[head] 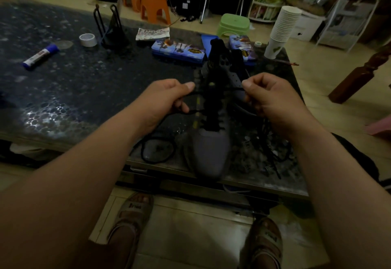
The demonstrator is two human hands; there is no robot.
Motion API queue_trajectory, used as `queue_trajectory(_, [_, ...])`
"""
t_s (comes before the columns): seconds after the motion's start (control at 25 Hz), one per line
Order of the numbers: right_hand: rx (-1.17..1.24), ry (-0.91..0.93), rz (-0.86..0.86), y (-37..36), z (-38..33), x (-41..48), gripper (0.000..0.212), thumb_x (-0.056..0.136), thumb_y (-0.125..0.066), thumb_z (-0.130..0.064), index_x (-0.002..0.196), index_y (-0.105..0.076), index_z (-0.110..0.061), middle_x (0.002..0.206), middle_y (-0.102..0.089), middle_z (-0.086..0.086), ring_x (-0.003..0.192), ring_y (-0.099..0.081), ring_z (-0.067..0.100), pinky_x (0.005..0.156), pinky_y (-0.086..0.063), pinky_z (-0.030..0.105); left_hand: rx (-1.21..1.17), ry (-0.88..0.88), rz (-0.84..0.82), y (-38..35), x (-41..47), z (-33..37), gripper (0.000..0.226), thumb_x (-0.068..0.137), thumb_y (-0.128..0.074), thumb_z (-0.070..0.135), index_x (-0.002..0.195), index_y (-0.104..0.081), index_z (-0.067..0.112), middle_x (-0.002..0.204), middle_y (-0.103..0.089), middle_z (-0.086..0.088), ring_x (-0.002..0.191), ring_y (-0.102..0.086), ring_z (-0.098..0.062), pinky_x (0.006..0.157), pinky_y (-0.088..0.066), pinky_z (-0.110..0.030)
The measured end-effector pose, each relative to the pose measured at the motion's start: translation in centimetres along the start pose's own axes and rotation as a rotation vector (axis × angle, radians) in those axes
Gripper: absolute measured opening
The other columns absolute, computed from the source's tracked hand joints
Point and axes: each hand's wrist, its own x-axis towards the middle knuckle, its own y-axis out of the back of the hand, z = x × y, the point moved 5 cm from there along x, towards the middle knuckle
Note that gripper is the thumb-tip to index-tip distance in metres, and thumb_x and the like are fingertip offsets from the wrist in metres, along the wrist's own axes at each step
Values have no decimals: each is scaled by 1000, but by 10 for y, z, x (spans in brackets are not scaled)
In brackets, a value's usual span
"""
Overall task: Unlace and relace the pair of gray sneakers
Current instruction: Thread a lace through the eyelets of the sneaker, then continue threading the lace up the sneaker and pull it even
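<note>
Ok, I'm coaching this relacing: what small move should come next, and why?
Probably thread one end through the next empty eyelet: the left hand and right hand each pinch the black cord shoelace taut across the gray fabric sneaker, laced only at its lower rows.

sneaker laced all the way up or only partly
Only partly: the lace crosses just the lower half of the sneaker; its upper holes are empty.

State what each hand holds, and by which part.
Left hand pinches one strand of the black lace, left of the gray sneaker; right hand pinches the other strand.
</note>
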Motion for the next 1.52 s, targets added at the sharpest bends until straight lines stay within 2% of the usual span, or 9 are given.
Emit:
queue_trajectory(0.16, [29, 60, -105, -24, -21, -8, 7, 103, -62, -19, 103, -65, -12, 79, -69, 3, 52, -48, 5, 49, -39, 18, 70, -50, -38, -11, -3, 9, 30, 101, -63, 34, 79, -58, 14, 56, -49, 3, 67, -59, -23, 66, -49, -23])
queue_trajectory(0.36, [29, 135, -258, -58, -36, -13, 7, 101, -63, -7, 106, -62, -2, 77, -69, 6, 53, -56, 0, 50, -42, 14, 401, -310, -102, -33, -11, 38, 40, 104, -52, 49, 137, -57, 28, 125, -63, 8, 113, -60, -1, 95, -49, -24])
queue_trajectory(0.6, [32, 40, -229, -43, -21, -3, 8, 102, -63, -15, 104, -65, -8, 78, -70, 7, 51, -42, 9, 48, -34, 21, 604, -291, 142, 5, -4, 39, 45, 105, -55, 44, 79, -60, 7, 68, -51, -1, 59, -41, -6, 59, -36, -30])
queue_trajectory(0.8, [41, -10, -129, -19, -9, 2, 14, 105, -58, -15, 106, -69, -8, 79, -68, 2, 54, -44, 10, 50, -36, 22, 757, -162, 557, 64, -1, 26, 45, 105, -52, 47, 71, -48, 18, 68, -51, -1, 70, -51, -23, 63, -32, -37])
queue_trajectory(0.92, [-20, 19, -105, -35, -17, 5, 15, 105, -58, -14, 111, -70, -7, 80, -70, 0, 55, -49, 6, 51, -41, 19, 822, -241, 676, 61, -6, 31, 27, 104, -52, 41, 98, -59, 17, 99, -60, -6, 102, -57, -30, 81, -43, -42])
queue_trajectory(1.04, [-82, 109, -209, -64, -33, 3, 14, 103, -57, -6, 112, -67, -4, 82, -71, 4, 59, -56, 4, 56, -45, 19, 651, -421, 257, -1, -9, 46, 39, 106, -49, 37, 139, -54, 17, 130, -61, -4, 119, -55, -17, 99, -45, -34])
queue_trajectory(1.12, [-84, 143, -225, -71, -36, 3, 12, 100, -58, 0, 110, -64, 0, 82, -70, 17, 64, -59, 15, 58, -47, 26, 557, -341, -3, -37, -11, 40, 33, 108, -45, 45, 132, -57, 25, 118, -67, 4, 107, -61, -10, 88, -49, -31])
queue_trajectory(1.28, [-90, 63, -123, -50, -24, 3, 11, 101, -66, -14, 105, -68, -5, 83, -74, 7, 62, -58, 8, 56, -49, 23, 695, -310, 69, -10, -1, 32, 31, 105, -55, 42, 84, -60, 19, 65, -50, 7, 55, -44, 0, 55, -35, -26])
queue_trajectory(1.52, [-89, 117, -190, -56, -32, 2, 9, 104, -58, -8, 109, -64, -4, 80, -72, 6, 66, -65, 13, 60, -54, 24, 513, -234, -103, -34, -8, 34, 19, 108, -51, 34, 105, -63, 20, 82, -65, 5, 67, -58, -9, 61, -45, -31])
